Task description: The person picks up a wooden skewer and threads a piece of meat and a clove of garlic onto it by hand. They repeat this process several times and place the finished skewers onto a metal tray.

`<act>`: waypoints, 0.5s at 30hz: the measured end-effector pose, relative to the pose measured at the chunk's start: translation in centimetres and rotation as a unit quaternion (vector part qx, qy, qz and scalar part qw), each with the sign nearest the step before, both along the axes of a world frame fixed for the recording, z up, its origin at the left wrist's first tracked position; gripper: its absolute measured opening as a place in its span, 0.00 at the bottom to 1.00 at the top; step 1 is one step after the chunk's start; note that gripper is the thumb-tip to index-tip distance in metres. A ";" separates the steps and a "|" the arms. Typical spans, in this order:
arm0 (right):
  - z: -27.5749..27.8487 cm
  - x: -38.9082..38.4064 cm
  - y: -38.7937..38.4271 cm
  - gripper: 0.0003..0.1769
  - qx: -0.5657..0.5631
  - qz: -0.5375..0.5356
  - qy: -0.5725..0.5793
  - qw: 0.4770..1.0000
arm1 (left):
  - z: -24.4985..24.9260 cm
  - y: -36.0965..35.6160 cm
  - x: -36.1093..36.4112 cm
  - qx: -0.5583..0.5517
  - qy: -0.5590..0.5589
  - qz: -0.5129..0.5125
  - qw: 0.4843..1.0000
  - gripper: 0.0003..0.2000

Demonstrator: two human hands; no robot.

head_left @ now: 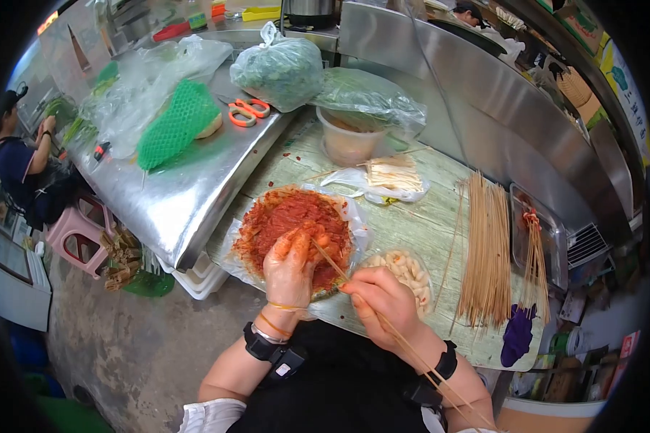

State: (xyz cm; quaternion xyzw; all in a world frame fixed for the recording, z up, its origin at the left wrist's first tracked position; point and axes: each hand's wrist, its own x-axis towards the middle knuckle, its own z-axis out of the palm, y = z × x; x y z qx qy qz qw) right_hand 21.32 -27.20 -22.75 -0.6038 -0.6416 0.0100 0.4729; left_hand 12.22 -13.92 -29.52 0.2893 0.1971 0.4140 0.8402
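Note:
My left hand (292,268), in a clear glove held by rubber bands at the wrist, is over the red seasoned meat (271,220), its fingers pinched at the tip of a wooden skewer. My right hand (384,302) is bare and closed round long wooden skewers (415,355), which slant down past my right wrist. The meat lies on clear plastic. Beside it, to the right, is a bowl of pale, plump pieces (410,273). Farther right lies a wide row of bare skewers (484,252). Whether a piece of meat is between my left fingers is hard to make out.
Behind the meat are a plastic tub (350,137) and white enoki-like strands (393,175). Orange-handled scissors (248,112), a green net (173,130) and a tied bag (278,68) lie on the steel counter (188,209). A metal tray (549,245) is at right; another person (22,159) sits far left.

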 end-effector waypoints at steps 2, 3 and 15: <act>-0.3 -0.1 -0.2 0.08 0.002 -0.008 -0.002 1.000 | -0.3 0.1 0.1 0.040 0.030 0.032 0.998 0.11; -0.6 -0.2 0.2 0.08 0.008 -0.012 -0.004 1.000 | -1.4 0.2 0.2 0.208 0.123 0.085 0.966 0.11; -0.8 -1.8 1.9 0.07 0.006 -0.042 -0.005 0.999 | -1.6 1.5 0.1 0.043 0.011 0.011 0.999 0.13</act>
